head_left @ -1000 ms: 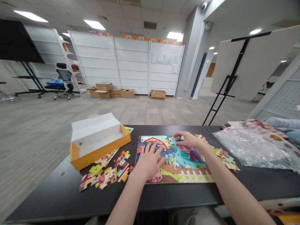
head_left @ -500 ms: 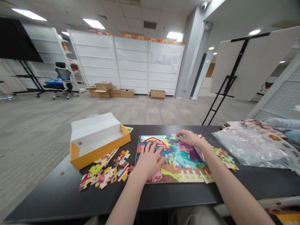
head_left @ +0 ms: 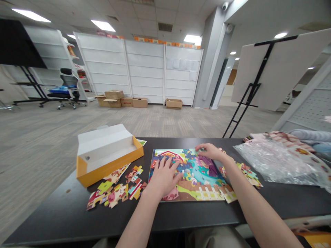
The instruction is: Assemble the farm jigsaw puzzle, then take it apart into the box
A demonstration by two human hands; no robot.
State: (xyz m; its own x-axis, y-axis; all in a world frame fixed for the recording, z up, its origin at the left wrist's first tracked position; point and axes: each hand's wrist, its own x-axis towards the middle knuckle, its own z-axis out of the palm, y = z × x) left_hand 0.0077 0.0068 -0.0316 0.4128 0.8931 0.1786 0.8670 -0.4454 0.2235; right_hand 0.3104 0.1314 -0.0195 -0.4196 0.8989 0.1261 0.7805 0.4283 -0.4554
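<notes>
A partly assembled jigsaw puzzle (head_left: pixel 207 175) with a red barn, rabbit and white fence lies on the black table. My left hand (head_left: pixel 165 172) rests flat on its left half, fingers spread, covering part of the picture. At the far edge, my right hand (head_left: pixel 209 151) has its fingers bent and pinched on a pale blue-green jigsaw piece (head_left: pixel 194 151), mostly hidden by the fingertips. Loose jigsaw pieces (head_left: pixel 117 194) are heaped left of the puzzle. Further loose pieces (head_left: pixel 249 174) lie to the right, beyond my right forearm.
An open yellow and white box (head_left: pixel 111 162) stands at the table's left, partly over a printed sheet. Crumpled clear plastic packaging (head_left: pixel 276 162) and folded fabric (head_left: pixel 289 139) sit at the right. Beyond the table stand an easel (head_left: pixel 248 93) and cardboard boxes (head_left: pixel 113 99).
My right hand has shifted very slightly to the right at the puzzle's far edge. My left hand stays in place on the puzzle.
</notes>
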